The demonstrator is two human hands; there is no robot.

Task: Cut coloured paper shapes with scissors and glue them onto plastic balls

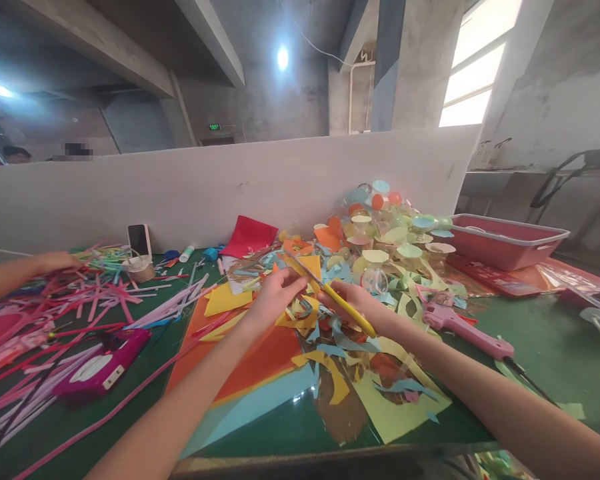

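The dark bag (570, 175) runs off the right edge; heads (17, 155) beyond the partition (260, 183) show only their tops.

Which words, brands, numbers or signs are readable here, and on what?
No text is readable.
Green lit sign, far wall: too small.
Red printed sheets by the pink bin: print too blurred.
Magenta device: pale patch, nothing legible.
Dark marks, right background: too small to tell if lettering.
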